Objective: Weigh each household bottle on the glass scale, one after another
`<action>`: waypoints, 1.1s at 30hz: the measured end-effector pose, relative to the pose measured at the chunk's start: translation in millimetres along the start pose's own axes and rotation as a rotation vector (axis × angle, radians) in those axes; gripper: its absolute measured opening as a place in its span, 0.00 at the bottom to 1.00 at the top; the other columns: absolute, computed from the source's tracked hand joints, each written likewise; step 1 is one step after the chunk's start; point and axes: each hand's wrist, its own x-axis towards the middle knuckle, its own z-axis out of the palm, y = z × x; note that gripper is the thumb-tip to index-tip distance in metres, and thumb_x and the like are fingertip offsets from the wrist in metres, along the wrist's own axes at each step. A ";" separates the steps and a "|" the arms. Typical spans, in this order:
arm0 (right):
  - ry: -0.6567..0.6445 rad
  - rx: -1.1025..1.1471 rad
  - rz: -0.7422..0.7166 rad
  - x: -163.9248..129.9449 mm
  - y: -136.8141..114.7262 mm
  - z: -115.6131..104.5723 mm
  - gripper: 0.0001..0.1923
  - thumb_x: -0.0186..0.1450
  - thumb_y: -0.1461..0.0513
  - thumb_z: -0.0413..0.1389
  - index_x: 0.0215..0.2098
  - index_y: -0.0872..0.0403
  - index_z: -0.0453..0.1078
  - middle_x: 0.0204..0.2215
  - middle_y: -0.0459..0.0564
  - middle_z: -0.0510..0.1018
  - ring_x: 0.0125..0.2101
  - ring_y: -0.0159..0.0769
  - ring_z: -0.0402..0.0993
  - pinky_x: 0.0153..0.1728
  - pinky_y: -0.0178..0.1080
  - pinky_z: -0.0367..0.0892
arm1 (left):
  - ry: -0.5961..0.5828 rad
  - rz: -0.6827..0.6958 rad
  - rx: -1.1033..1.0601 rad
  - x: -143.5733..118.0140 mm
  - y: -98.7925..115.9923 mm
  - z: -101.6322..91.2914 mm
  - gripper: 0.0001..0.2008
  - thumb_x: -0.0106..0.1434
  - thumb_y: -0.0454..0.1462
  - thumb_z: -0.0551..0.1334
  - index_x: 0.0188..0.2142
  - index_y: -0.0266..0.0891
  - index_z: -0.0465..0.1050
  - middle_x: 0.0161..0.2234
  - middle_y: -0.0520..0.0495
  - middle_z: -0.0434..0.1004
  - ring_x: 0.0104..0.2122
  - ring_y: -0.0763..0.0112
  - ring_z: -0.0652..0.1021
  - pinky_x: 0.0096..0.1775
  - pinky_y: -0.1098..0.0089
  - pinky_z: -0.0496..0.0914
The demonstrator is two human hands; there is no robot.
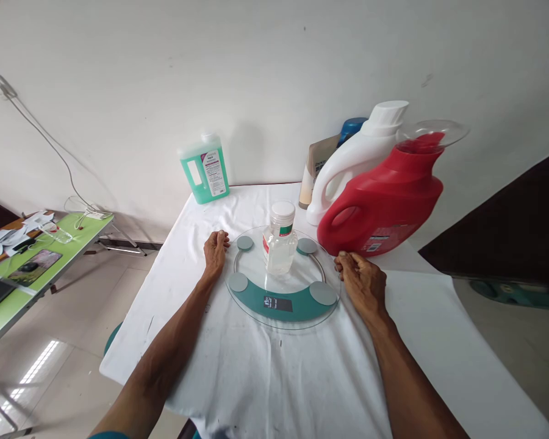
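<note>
A round glass bathroom scale point(256, 308) with a green band and grey pads lies on the white cloth, its small display lit. Near its middle stands an upright clear jar point(281, 253) of clear liquid, with a white lid and a red and green label. My left hand point(216, 251) rests beside the scale's left edge, fingers curled in. At the right edge is my right hand point(363, 281), also with curled fingers, close to the glass rim. Whether either hand touches the glass I cannot tell. Neither hand is on the jar.
Behind the scale's right side lean a red jug point(384, 201) with a clear funnel-like piece on top and a white jug point(361, 152). A beige pack point(313, 174) is behind them. A green-liquid bottle point(205, 167) stands back left. Further left is a green table point(68, 244).
</note>
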 end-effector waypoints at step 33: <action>-0.010 0.044 0.020 -2.0 -4.7 -3.0 0.25 0.64 0.40 0.48 0.26 0.47 0.71 0.26 0.56 0.83 0.23 0.43 0.75 0.36 0.46 0.72 | 0.014 0.205 -0.023 -28.4 52.2 -1.7 0.28 0.70 0.61 0.61 0.52 0.41 0.76 0.49 0.37 0.82 0.52 0.54 0.81 0.52 0.58 0.75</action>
